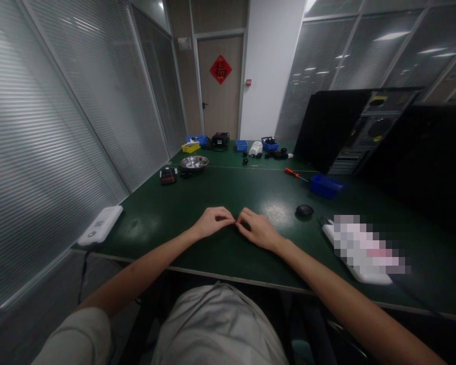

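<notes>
Over the near middle of the green table [163, 223], my left hand [213, 221] and my right hand [259, 229] meet at their fingertips. Thumb and forefinger of each are closed in a pinch. If something lies between them, it is too small and dark to name. A black computer mouse [304, 211] rests on the table to the right of my right hand.
An orange-handled screwdriver [292, 173] lies by a blue bin [327, 186]. A metal bowl [194, 162] and a dark box [168, 176] sit far left. White devices [102, 225] lie near both sides. A computer tower [357, 129] stands right; small bins [241, 145] line the back.
</notes>
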`<state>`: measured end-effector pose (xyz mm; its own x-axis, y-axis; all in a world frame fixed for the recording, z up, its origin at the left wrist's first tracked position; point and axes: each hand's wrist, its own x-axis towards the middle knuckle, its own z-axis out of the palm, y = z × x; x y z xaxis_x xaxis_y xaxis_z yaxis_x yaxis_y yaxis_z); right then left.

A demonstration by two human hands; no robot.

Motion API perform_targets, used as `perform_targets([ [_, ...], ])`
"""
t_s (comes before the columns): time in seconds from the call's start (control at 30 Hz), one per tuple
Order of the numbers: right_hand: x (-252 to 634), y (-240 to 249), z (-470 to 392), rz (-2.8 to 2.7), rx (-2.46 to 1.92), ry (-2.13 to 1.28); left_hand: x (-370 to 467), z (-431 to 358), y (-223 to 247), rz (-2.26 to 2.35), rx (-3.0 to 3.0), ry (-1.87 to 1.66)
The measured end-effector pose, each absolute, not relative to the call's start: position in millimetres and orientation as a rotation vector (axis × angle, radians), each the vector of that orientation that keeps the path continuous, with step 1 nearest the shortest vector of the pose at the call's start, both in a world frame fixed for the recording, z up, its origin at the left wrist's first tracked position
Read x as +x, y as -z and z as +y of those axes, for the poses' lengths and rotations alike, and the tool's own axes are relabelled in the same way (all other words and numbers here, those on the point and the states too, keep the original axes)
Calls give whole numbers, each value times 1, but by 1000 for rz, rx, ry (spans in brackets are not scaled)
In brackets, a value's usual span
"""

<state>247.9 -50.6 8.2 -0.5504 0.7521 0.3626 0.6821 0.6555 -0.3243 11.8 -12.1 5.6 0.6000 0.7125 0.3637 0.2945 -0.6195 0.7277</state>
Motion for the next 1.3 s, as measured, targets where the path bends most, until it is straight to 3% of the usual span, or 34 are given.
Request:
perform_targets([
  [0.5, 248, -10, -52, -2376, -1141, -176, 9, -4, -10, 910, 2311, -924],
  [0.7, 249, -7, -51, -2379, -1143, -167, 7, 11, 0, 839, 2532, -760],
  [1.3, 251, -9, -53, -2374, -1064, -201, 4, 0, -3, 803, 2572, -710],
])
